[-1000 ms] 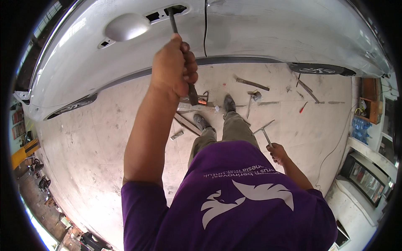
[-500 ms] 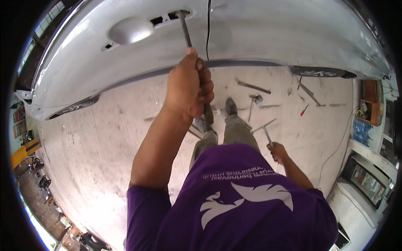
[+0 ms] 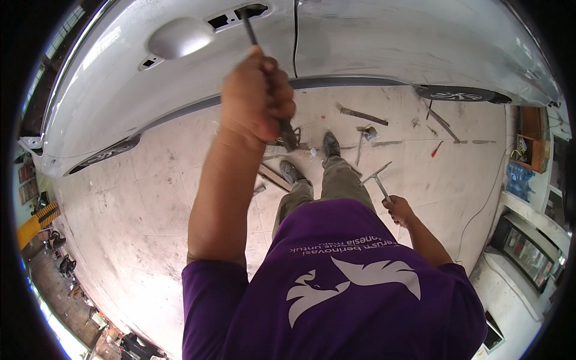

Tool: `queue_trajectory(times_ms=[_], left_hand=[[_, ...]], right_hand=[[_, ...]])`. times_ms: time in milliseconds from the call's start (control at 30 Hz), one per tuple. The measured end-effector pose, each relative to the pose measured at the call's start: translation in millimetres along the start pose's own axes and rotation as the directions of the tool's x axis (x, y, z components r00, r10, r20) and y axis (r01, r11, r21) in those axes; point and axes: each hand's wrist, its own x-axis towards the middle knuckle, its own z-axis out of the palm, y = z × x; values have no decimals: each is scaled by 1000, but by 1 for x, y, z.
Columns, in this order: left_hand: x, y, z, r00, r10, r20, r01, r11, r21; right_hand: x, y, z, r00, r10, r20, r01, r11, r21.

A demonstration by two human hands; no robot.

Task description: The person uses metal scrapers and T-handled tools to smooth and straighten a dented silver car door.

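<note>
My left hand [image 3: 255,90] is raised in front of a silver-grey car door [image 3: 126,78], its fingers wrapped round a dark metal bar [image 3: 249,33]. The bar's upper end meets the left part of a dark handle opening [image 3: 258,10]; whether it is inside or in front cannot be told. Below the fist the bar's thicker lower end sticks out. A rounded handle recess [image 3: 182,39] lies left of the opening, and no handle is fitted. Down by my right side, my right hand [image 3: 398,210] grips a hammer [image 3: 381,187] with a long thin head.
On the pale floor [image 3: 150,210] lie a dark flat bar [image 3: 363,116], another hammer [image 3: 360,144], a long strip [image 3: 443,126] and a red-handled screwdriver [image 3: 436,149]. A cable [image 3: 483,210] runs along the right. Blue-tinted bottles [image 3: 519,180] stand by a wooden cabinet [image 3: 533,144].
My left hand and the bar have shifted left and slightly up; the bar's upper end has gone from the right of the opening to its left. My right hand still holds the hammer low.
</note>
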Motion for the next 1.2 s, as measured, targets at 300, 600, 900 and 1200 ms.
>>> queue_trajectory(times_ms=[300, 600, 900, 1200], left_hand=[[-7, -4, 3, 999, 16, -37, -14, 999, 44], [-11, -2, -2, 998, 66, -3, -65, 989, 133], [0, 3, -8, 1000, -3, 27, 2, 999, 35], [-20, -8, -4, 997, -56, 53, 54, 998, 30]], right_hand=[[4, -3, 1, 1000, -7, 17, 8, 999, -35], [2, -8, 5, 1000, -25, 0, 25, 997, -70], [1, -5, 6, 1000, -8, -5, 8, 1000, -19], [-1, -18, 10, 998, -49, -25, 47, 995, -86]])
